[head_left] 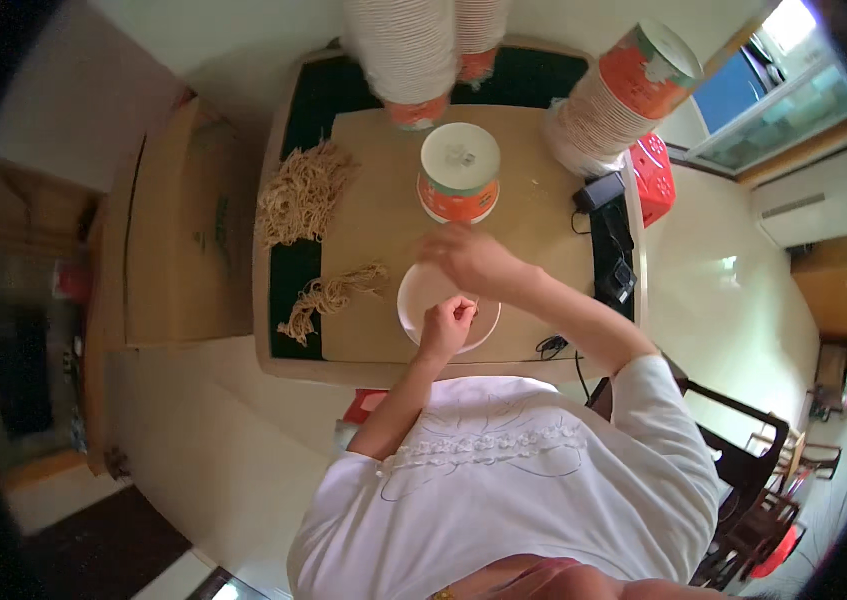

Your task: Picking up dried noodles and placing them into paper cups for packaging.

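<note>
White shirt (504, 490) nearest, forearms reaching forward over the table (384, 374). Left hand (449, 324) over the near part of the white bowl (408, 312), fingers curled in, thumb against them; can't tell if something small is pinched there. Bowl sits mouth up on the brown board (374, 225), near its front edge, in front of the person. Right hand (472, 262) above the bowl's far rim, forearm crossing in from the right; motion blur, can't tell how far open or whether it holds anything. Black cable (551, 347) at the table's near edge, right. Small twine bundle (332, 297) left of bowl, partly on board. Black device (618, 282) on right side of table, black adapter (600, 192) farther up. Orange-and-white tub (458, 205) just past the right hand, base up. Big twine heap (306, 195) at left, over the board's edge. Carton (189, 230) left of table. Red stool (652, 180) beyond right edge. Tall stacks of nested tubs at the back: right stack (612, 110), tilted; middle stack (404, 50).
</note>
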Action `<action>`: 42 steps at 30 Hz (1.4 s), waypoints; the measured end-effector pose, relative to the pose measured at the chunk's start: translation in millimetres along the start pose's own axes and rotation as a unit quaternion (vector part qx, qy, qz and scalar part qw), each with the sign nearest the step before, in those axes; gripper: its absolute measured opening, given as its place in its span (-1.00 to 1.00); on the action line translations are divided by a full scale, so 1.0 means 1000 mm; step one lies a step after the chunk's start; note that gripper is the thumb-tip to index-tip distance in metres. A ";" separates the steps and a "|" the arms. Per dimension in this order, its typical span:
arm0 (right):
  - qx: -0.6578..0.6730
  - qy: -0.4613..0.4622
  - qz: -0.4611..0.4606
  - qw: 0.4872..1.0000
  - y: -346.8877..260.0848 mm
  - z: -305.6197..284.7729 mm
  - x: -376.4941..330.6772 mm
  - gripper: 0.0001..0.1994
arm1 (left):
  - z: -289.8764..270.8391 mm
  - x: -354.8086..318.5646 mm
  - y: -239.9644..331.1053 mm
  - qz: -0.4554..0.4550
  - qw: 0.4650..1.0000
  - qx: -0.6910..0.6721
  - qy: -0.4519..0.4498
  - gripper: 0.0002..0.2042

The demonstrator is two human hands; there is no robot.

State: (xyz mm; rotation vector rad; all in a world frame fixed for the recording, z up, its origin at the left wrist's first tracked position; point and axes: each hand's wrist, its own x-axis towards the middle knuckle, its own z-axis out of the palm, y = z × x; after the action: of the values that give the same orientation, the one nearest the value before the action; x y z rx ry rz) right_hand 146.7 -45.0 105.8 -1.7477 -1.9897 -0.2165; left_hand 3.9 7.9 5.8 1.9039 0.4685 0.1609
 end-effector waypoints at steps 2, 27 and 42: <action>0.116 -0.068 0.249 0.959 0.006 -0.001 -0.027 -0.78 | 0.000 -0.001 -0.007 -0.021 0.998 -0.060 -0.004 -0.93; 0.114 0.073 0.478 0.868 -0.063 0.050 -0.110 -0.94 | 0.008 0.045 0.020 0.238 0.950 0.196 0.050 -0.83; 0.097 0.035 0.482 0.870 -0.094 0.047 -0.118 -0.90 | 0.029 0.050 0.001 0.062 0.988 -0.014 0.140 -0.84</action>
State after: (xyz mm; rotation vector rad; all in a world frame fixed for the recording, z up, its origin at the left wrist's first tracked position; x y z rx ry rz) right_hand 52.5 -146.4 29.6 -2.2966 -0.8450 0.2493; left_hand 59.3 2.4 -9.2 1.8909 0.5321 0.5187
